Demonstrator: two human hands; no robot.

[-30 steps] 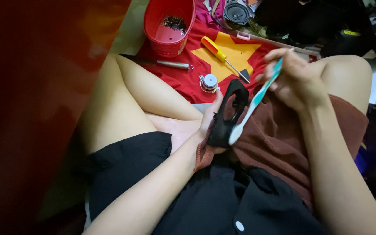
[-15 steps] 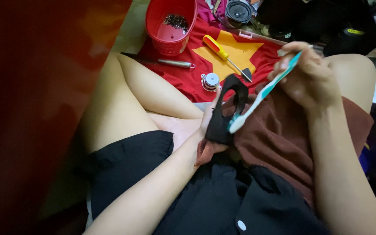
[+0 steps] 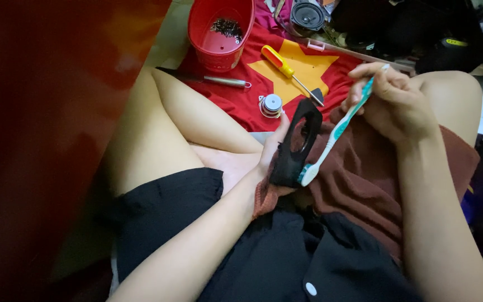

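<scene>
My left hand point(image 3: 271, 150) holds a black plastic part with an oval hole point(image 3: 297, 142), upright over my lap. My right hand point(image 3: 389, 98) grips a teal and white toothbrush point(image 3: 336, 130) by its handle. The brush head rests against the lower edge of the black part. A dark red cloth point(image 3: 364, 179) lies across my right thigh under both hands.
On the floor ahead a red cloth with a yellow star point(image 3: 303, 67) carries a red tub point(image 3: 221, 31) with small dark bits inside, a yellow-handled screwdriver point(image 3: 286, 67), a small round metal part point(image 3: 271, 104), a silver pen-like tool point(image 3: 225, 81) and a speaker point(image 3: 307, 15).
My right hand has shifted slightly and the toothbrush head has moved along the lower edge of the black part. The left hand keeps the part in nearly the same place.
</scene>
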